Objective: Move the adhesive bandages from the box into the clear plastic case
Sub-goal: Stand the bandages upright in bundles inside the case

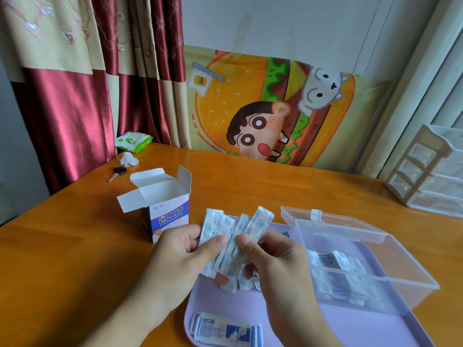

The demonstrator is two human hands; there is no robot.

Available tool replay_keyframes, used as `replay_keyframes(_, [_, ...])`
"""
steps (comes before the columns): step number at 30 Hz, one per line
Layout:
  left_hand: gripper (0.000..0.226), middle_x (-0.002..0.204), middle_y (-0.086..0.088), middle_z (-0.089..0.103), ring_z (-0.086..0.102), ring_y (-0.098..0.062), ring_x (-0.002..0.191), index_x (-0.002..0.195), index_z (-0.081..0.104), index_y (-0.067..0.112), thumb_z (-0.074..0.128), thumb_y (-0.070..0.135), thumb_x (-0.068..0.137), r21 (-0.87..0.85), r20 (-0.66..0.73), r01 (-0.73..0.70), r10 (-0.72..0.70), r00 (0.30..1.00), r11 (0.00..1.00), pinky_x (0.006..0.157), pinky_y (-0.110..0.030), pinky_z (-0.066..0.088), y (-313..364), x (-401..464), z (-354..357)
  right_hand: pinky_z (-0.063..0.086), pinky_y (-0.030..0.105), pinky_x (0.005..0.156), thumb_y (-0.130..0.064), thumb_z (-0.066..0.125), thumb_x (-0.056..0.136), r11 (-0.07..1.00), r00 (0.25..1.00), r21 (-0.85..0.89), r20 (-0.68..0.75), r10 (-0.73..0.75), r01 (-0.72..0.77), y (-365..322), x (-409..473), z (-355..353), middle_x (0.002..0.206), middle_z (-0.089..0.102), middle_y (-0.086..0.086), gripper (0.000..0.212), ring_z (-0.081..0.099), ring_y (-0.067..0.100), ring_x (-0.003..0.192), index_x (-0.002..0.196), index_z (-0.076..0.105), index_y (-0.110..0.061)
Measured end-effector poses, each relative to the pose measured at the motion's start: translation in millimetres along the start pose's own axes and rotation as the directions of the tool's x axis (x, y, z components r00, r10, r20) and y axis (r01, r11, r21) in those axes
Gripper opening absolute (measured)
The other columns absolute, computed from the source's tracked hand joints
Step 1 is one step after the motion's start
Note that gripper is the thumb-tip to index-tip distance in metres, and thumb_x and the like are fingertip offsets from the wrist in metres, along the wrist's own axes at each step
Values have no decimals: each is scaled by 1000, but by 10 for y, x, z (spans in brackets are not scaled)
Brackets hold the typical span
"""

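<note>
Indoors, a wooden table (75, 246) met curtains (75, 96). Box (160, 209) stood open; case (363, 266) held bandages. Both hands, left (180, 254) and right (273, 259), pinched fanned bandages (235, 229) over the tray (350, 329).

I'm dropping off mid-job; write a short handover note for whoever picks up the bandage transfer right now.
Left hand and right hand: both pinch one fanned bundle of bandages above the purple tray.
Box: open, upright on the table, left of the tray; contents not visible.
Clear case: open on the tray, right side, already holding several bandages.
Loose pack of bandages lies at the tray's near edge.
Left: place the held bundle and the loose pack in the case, check the box.
</note>
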State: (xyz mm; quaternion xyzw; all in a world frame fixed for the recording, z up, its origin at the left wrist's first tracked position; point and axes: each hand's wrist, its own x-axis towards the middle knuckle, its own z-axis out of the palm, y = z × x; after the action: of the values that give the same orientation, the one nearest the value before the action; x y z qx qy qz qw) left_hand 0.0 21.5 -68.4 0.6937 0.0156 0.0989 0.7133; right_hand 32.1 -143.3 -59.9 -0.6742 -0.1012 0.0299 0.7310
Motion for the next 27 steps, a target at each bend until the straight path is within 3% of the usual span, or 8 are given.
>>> replay_keyframes(5, [27, 106, -9, 80, 78, -31, 96, 118, 76, 13, 68, 20, 93, -46, 19, 60, -59, 998, 997, 83, -57, 62, 5, -11, 4, 40, 35, 59, -13, 71, 95, 1000, 1000, 10, 3, -13, 13, 27, 18, -35, 78, 65, 28, 12, 47, 22, 60, 88, 80, -9])
replay_keyframes(7, [26, 102, -10, 80, 78, -33, 90, 116, 77, 11, 70, 19, 92, -47, 47, 90, -88, 995, 995, 72, -53, 64, 17, -16, 9, 43, 32, 58, -13, 71, 96, 1000, 999, 3, 51, -13, 13, 41, 13, -14, 77, 70, 21, 12, 53, 22, 63, 91, 81, -10])
replay_keyframes(10, [25, 101, -7, 81, 79, -32, 86, 115, 76, 13, 70, 20, 92, -43, 49, 97, -95, 994, 994, 62, -44, 65, 43, -23, 23, 45, 40, 62, -15, 71, 96, 999, 999, 32, 30, -13, 12, 54, 28, -14, 87, 72, 26, 11, 58, 30, 69, 96, 80, -9])
replay_keyframes(13, [24, 102, -9, 80, 79, -35, 84, 115, 76, 12, 69, 18, 93, -55, 10, 80, -80, 997, 995, 60, -46, 65, 47, -17, 17, 45, 37, 61, -16, 70, 94, 994, 1000, 111, -8, -26, 26, 25, 43, -78, 88, 72, 26, 14, 58, 30, 70, 97, 80, -7])
replay_keyframes(16, [24, 98, -12, 80, 78, -36, 80, 112, 77, 10, 70, 18, 90, -54, 2, 70, -70, 998, 996, 57, -45, 65, 50, -22, 10, 49, 42, 65, -17, 69, 94, 990, 997, 136, 60, -40, 31, -1, 25, -72, 92, 73, 28, 16, 64, 32, 73, 98, 80, -6])
replay_keyframes(21, [29, 84, -26, 76, 74, -40, 68, 100, 75, 2, 60, 27, 97, -87, 142, 95, -83, 986, 992, 50, -36, 60, 104, -57, 65, 41, 45, 59, -22, 70, 95, 998, 993, 60, 117, -19, 12, 57, 17, -38, 81, 61, 39, 24, 55, 33, 59, 94, 73, 2])
replay_keyframes(24, [38, 83, -30, 73, 71, -42, 65, 95, 76, 4, 49, 29, 104, -166, 119, 131, -112, 987, 977, 49, -38, 59, 118, -69, 92, 39, 41, 62, -15, 68, 98, 997, 999, 75, 40, -8, 4, 75, 43, -78, 89, 64, 37, 14, 52, 30, 65, 92, 76, -4])
replay_keyframes(27, [34, 84, -24, 76, 74, -42, 69, 92, 77, 8, 51, 27, 103, -113, 76, 90, -82, 994, 989, 54, -42, 62, 92, -56, 75, 40, 45, 68, -15, 69, 96, 991, 999, 133, 32, 6, -10, 87, 58, -103, 98, 70, 33, 13, 58, 34, 75, 97, 77, -4])
